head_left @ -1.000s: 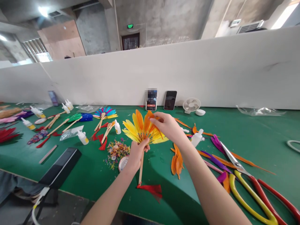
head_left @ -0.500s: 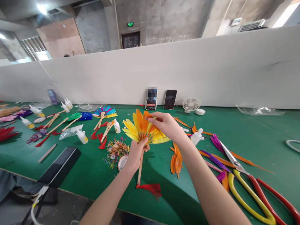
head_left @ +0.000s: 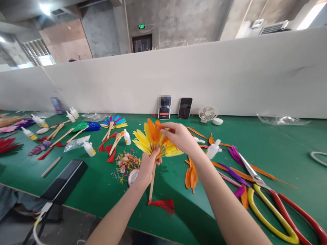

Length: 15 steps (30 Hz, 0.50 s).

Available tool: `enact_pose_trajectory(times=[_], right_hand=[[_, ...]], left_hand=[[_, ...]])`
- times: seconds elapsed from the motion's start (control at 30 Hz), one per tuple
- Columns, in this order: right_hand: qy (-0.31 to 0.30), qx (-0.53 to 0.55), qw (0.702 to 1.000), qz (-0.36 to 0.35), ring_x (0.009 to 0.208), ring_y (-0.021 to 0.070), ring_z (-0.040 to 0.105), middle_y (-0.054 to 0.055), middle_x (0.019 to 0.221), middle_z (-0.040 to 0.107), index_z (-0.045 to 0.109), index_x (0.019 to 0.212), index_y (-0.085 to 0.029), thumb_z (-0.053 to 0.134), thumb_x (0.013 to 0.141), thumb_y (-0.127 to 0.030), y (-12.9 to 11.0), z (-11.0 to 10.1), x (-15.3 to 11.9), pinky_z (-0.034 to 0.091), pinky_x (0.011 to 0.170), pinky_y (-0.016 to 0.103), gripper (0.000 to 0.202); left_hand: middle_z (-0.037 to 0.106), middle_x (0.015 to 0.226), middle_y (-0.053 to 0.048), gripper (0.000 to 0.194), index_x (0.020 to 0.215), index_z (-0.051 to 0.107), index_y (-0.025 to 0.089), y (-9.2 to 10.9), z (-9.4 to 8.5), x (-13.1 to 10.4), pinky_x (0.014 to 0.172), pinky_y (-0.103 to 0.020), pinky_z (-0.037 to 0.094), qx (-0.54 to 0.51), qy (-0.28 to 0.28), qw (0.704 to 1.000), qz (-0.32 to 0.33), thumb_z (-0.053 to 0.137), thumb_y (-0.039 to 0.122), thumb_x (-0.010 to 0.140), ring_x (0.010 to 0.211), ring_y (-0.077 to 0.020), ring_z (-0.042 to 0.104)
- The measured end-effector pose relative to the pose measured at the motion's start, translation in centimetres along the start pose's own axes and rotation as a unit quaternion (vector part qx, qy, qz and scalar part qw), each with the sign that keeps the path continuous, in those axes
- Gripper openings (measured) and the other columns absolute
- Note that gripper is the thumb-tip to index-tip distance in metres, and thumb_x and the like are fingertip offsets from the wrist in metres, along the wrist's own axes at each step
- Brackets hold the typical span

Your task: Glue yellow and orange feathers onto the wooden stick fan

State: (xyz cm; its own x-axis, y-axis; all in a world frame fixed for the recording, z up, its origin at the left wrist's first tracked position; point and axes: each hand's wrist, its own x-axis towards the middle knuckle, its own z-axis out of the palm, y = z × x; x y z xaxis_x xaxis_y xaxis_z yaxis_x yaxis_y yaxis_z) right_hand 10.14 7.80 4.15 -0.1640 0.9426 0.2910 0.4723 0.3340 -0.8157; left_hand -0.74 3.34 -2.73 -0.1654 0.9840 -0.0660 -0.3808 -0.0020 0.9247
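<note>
My left hand [head_left: 149,166] is closed around the base of a feather fan [head_left: 143,137], its thumb on the quills. Yellow feathers spread to both sides, with orange feathers in the middle. The wooden handle hangs below my fist and ends in a red tassel [head_left: 165,206]. My right hand [head_left: 178,134] pinches an orange feather [head_left: 154,131] near the top of the fan. Right of the fan handle, loose orange feathers [head_left: 191,175] lie on the green table [head_left: 199,217]. A pile of coloured scraps [head_left: 127,161] and a small round dish [head_left: 133,177] lie left of it.
Large scissors [head_left: 258,178] lie at the right among purple and orange feathers. A white glue bottle [head_left: 213,149] stands beyond my right forearm. Two phones, one dark-screened [head_left: 185,108], and a small fan [head_left: 208,113] stand by the partition. Finished-looking feather fans [head_left: 112,122] lie at left.
Both hands and the feather fan stay almost in place. The whole view shifts very slightly; the right fingers still pinch the orange feather.
</note>
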Motion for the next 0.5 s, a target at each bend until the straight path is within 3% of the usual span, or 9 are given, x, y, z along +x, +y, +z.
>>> enact_pose_trajectory(times=[0.17,0.37,0.5], right_hand=[[0.035,0.044,0.998,-0.015,0.064,0.0149,0.058,0.007,0.093,0.066,0.066,0.085,-0.018,0.050,0.072,-0.020,0.0,0.0,0.1,0.044,0.062,0.030,0.021],[0.134,0.110,0.983,-0.058,0.071,0.0160,0.055,0.005,0.080,0.061,0.065,0.073,-0.018,0.053,0.070,-0.028,0.5,-0.4,0.2,0.043,0.063,0.030,0.016],[0.129,0.161,0.978,-0.041,0.067,0.0145,0.052,0.002,0.069,0.059,0.063,0.070,-0.018,0.053,0.069,-0.031,0.6,-1.1,0.2,0.039,0.063,0.029,0.016]], left_hand=[[0.054,0.054,0.002,0.025,0.062,0.057,0.013,0.1,0.0,-0.1,0.039,-0.019,0.030,-0.008,0.007,1.000,0.001,0.071,0.033,0.055,0.041,-0.0052,0.043],[0.050,0.050,0.003,0.026,0.058,0.054,0.014,0.0,-0.1,0.1,0.039,-0.019,0.029,-0.014,0.012,1.000,-0.002,0.071,0.033,0.054,0.041,-0.0058,0.042],[0.048,0.048,0.004,0.025,0.061,0.055,0.014,0.1,-0.1,0.0,0.039,-0.019,0.029,-0.028,0.004,1.000,0.000,0.072,0.031,0.054,0.041,-0.0054,0.041]])
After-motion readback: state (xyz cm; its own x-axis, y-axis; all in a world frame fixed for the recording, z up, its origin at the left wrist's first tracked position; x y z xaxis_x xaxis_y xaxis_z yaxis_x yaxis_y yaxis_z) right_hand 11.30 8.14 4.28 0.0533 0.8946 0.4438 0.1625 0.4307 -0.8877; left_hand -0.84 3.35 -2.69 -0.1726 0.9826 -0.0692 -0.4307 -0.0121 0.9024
